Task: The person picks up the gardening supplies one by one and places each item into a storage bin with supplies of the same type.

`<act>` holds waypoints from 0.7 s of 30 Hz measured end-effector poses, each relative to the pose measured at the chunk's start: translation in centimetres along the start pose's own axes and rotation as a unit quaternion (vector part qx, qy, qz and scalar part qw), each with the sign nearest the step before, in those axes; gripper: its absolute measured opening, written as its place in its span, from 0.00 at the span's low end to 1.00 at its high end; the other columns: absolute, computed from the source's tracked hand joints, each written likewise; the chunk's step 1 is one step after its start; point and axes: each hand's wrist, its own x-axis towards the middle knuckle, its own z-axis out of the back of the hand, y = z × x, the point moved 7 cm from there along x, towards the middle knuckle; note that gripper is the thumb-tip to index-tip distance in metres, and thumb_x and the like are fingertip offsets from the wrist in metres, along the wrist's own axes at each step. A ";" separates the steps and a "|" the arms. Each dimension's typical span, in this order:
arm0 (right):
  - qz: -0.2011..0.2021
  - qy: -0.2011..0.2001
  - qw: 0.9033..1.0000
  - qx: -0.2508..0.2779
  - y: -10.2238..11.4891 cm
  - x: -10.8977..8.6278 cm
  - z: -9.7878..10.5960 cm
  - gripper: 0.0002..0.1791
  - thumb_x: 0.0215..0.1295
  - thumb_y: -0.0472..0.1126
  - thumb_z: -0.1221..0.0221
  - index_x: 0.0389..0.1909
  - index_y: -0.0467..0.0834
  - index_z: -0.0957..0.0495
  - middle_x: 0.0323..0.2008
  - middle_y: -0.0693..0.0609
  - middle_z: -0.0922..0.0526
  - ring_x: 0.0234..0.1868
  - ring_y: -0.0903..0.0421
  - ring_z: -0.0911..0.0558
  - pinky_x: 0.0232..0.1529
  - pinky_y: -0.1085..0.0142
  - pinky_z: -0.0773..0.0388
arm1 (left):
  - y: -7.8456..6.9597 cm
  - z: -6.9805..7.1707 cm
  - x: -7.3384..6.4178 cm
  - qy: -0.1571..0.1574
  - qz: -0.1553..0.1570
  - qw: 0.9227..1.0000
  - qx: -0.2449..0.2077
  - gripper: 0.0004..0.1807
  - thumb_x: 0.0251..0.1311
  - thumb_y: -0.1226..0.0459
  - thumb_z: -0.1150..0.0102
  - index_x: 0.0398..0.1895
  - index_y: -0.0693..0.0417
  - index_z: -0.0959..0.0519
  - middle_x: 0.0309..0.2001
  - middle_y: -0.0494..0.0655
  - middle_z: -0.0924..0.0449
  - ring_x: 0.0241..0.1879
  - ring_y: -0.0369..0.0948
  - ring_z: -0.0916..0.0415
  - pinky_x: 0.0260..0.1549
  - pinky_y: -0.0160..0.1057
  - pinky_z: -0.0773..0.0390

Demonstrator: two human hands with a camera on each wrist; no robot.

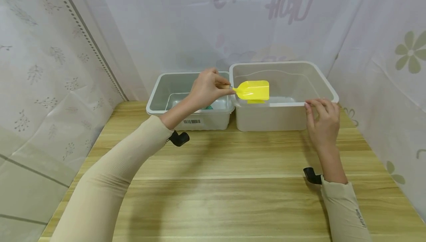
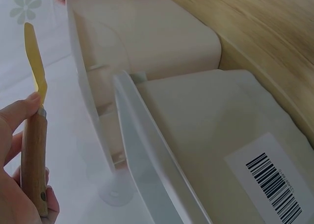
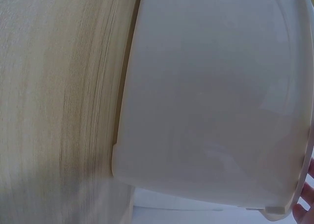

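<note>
My left hand (image 1: 208,86) grips a small yellow shovel (image 1: 253,89) by its wooden handle (image 2: 33,155), thumb up near the metal collar. The blade points right, above the front part of the larger white plastic bin (image 1: 269,118). A bit of yellow shows just under the blade. At that bin's front right corner, my right hand (image 1: 324,123) holds the rim, its fingertips (image 3: 306,193) at the edge in the right wrist view. Beneath my left wrist stands the smaller grey-white bin (image 1: 213,121), with a small green thing (image 1: 209,107) partly hidden inside.
Both bins stand side by side at the back of a wooden table (image 1: 233,190), the smaller one on the left with a barcode label (image 1: 192,121). Printed white curtains (image 1: 166,23) hang behind and along both sides.
</note>
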 end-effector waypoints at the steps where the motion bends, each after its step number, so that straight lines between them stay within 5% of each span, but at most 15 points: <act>1: 0.000 -0.001 1.000 0.000 0.0 0.0 0.0 0.16 0.79 0.42 0.40 0.49 0.31 0.15 0.52 0.31 0.16 0.60 0.30 0.25 0.69 0.36 0.31 | -0.1 0.0 0.1 0.001 0.000 1.000 0.000 0.18 0.61 0.55 0.22 0.48 0.57 0.08 0.34 0.47 0.29 0.39 0.44 0.29 0.25 0.34 0.42; 14: 0.008 -0.009 1.000 0.004 -0.1 0.0 0.1 0.15 0.78 0.42 0.39 0.48 0.32 0.15 0.51 0.31 0.15 0.60 0.31 0.24 0.69 0.37 0.31 | -0.3 0.0 0.7 0.007 0.012 1.000 -0.010 0.17 0.60 0.55 0.22 0.47 0.55 0.08 0.36 0.48 0.28 0.41 0.43 0.28 0.25 0.34 0.44; 21: 0.022 -0.023 0.999 0.009 0.2 0.0 0.1 0.13 0.77 0.40 0.38 0.46 0.31 0.15 0.48 0.31 0.15 0.56 0.30 0.23 0.65 0.37 0.30 | -0.4 -0.2 1.1 0.010 -0.003 1.000 -0.004 0.16 0.63 0.56 0.24 0.47 0.56 0.08 0.36 0.48 0.29 0.41 0.45 0.26 0.26 0.34 0.37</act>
